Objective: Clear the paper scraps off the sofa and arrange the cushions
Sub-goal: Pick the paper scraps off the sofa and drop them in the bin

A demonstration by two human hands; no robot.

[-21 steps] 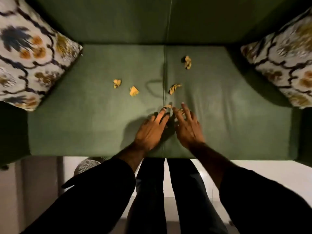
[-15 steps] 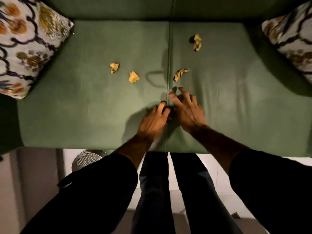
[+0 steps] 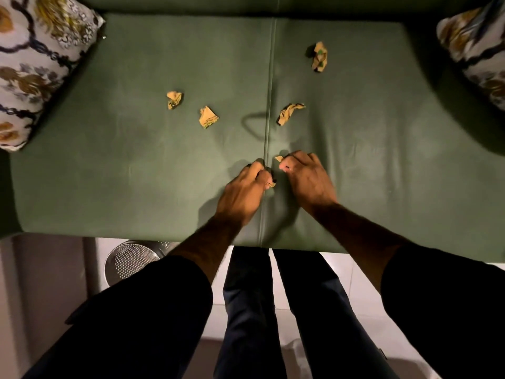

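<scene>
Both hands down on the green sofa seat, close beside its middle seam. Left hand curled shut on a small paper scrap, only an edge showing; right hand pinching another scrap at the fingertips. Four loose scraps farther back. Patterned cushions and at both ends. Risk, probably: so thin a hold could drop a scrap into the seam, or overfull fists could lose pieces. Mesh bin near the left leg.

Single head view, steeply downward and close over the sofa seat, from its front edge.
</scene>
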